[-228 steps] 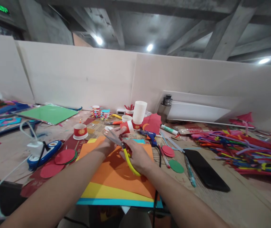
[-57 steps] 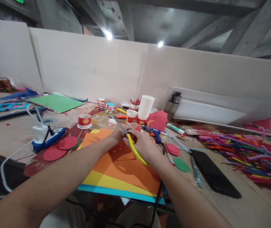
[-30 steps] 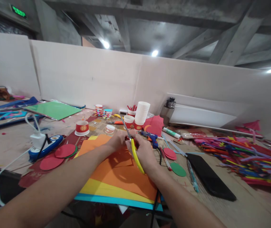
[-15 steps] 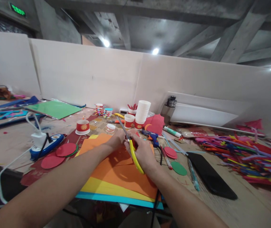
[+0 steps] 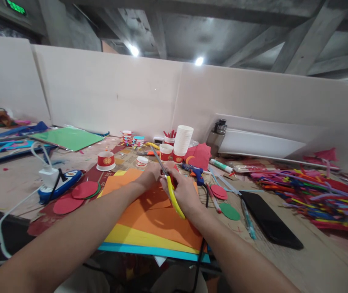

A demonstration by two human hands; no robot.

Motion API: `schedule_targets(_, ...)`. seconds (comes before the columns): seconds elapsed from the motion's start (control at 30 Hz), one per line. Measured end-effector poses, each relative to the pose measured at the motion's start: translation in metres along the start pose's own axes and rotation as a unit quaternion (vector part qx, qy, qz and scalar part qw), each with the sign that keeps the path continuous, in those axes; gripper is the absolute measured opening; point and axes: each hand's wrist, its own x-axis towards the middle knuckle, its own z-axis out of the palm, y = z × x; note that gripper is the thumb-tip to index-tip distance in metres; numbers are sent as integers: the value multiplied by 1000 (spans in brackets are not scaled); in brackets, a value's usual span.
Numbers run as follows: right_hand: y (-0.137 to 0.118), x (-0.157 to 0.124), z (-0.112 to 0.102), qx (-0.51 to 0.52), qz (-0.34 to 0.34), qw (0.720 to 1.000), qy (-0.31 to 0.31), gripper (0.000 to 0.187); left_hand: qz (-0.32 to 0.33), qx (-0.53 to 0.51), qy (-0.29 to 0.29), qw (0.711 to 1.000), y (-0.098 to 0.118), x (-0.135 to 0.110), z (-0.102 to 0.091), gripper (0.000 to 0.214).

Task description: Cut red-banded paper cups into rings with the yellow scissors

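Scissors (image 5: 174, 196): yellow-handled, over the orange paper (image 5: 161, 219), blades (image 5: 158, 160) pointing away.
Right hand (image 5: 186, 194): curled closed around the scissors.
Left hand (image 5: 151, 176): just beside the blades, seemingly half-curled; exact opening and contents cannot be made out.

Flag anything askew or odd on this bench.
Beneath the scissors, the orange sheet lies crooked over the yellow sheet and blue sheet, their near edges unaligned. On the right, colourful strips sprawl in a tangled heap.
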Motion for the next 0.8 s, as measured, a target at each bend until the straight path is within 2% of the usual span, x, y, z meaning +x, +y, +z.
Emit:
schedule_targets(0.07, 0, 1, -1, 1, 0, 1000, 7, 27, -1, 10, -35, 999, 8, -1, -5, 5)
schedule_targets(0.13, 0, 1, -3, 4, 1, 1000, 12, 27, -14, -5, -22, 1000, 15, -1, -8, 4)
schedule_targets(0.27, 0, 2, -5, 56, 36, 998, 21, 30, -80, -94, 58, 991, 20, 3, -8, 17)
schedule_targets(0.33, 3, 3, -4, 109, 75, 990, 40, 32, -134, -216, 67, 965, 22, 4, -8, 25)
schedule_targets(0.4, 7, 5, -3, 161, 118, 978, 60, 35, -177, -337, 69, 922, 26, 5, -11, 29)
schedule_targets(0.43, 9, 6, -3, 178, 136, 972, 67, 36, -191, -375, 76, 904, 28, 5, -12, 31)
schedule_targets(0.5, 13, 9, -4, 181, 147, 970, 70, 37, -208, -403, 102, 885, 32, 5, -16, 33)
schedule_targets(0.63, 16, 12, -10, 110, 136, 984, 29, 32, -176, -394, 167, 886, 30, 7, -21, 40)
schedule_targets(0.8, 14, 14, -16, 52, 151, 987, -35, 31, -127, -361, 255, 888, 21, 12, -24, 44)
